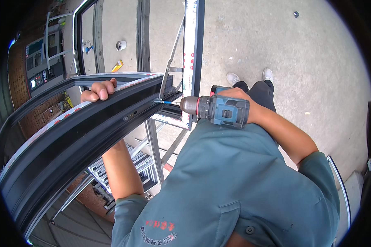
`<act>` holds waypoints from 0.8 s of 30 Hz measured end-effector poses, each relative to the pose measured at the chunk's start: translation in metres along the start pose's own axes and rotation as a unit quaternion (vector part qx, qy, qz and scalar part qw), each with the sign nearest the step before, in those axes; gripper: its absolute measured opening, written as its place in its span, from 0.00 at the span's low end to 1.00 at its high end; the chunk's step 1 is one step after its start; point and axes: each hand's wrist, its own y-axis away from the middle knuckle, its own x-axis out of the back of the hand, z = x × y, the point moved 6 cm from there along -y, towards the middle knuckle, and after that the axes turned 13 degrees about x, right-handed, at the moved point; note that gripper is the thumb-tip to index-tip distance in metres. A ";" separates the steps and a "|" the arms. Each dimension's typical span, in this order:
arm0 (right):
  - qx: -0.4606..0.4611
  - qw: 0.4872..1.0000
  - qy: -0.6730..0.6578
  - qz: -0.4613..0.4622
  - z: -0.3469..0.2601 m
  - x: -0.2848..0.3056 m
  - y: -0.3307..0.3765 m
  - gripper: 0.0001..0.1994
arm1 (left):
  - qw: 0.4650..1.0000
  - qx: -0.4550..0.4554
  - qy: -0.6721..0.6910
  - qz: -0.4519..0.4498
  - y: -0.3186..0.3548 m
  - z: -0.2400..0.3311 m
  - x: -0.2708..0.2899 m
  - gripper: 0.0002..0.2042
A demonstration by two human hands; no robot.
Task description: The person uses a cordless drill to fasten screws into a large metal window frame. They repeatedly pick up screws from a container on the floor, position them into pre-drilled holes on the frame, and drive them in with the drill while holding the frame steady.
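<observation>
My right hand [239, 95] is wrapped round the grip of a blue and black cordless drill [228, 111]. The drill points left, and its long blue bit [168, 102] reaches the end of a dark window sash [107, 111], beside a metal stay arm [165, 80]. Whether a screw sits at the bit's tip is too small to tell. My left hand [101, 90] curls its fingers over the far edge of the sash, its palm hidden behind the profile. The sash stands out from an upright frame [188, 57] with white protective film on it.
A yellow tool or packet [117, 66] and a white roll [120, 45] lie on the concrete floor beyond the sash. At the left stands a machine with a control panel [38, 80]. Stacked profiles [142, 164] show below the sash. Another frame edge [340, 185] is at the right.
</observation>
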 end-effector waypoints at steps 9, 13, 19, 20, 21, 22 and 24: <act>-0.009 0.999 0.037 -0.013 -0.003 -0.004 -0.008 0.14 | 0.996 0.010 -0.025 0.083 0.002 0.000 -0.011 0.18; -0.011 0.999 0.043 -0.028 0.002 -0.006 -0.016 0.14 | 0.996 0.014 -0.021 0.081 -0.002 0.001 -0.014 0.19; 0.008 1.000 0.025 -0.014 0.006 -0.010 -0.020 0.16 | 0.997 0.013 -0.006 0.078 0.000 0.000 -0.010 0.20; 0.004 1.000 0.016 -0.022 0.007 -0.010 -0.020 0.17 | 0.997 0.015 -0.003 0.074 -0.001 -0.001 -0.009 0.20; 0.005 1.000 0.014 -0.018 0.008 -0.010 -0.020 0.17 | 0.997 0.013 -0.001 0.072 -0.001 -0.001 -0.008 0.20; 0.005 1.000 0.012 -0.015 0.008 -0.009 -0.021 0.17 | 0.997 0.016 0.001 0.071 -0.001 -0.001 -0.007 0.19; 0.006 1.000 0.011 -0.018 0.008 -0.010 -0.021 0.17 | 0.997 0.014 0.001 0.072 0.000 -0.001 -0.007 0.19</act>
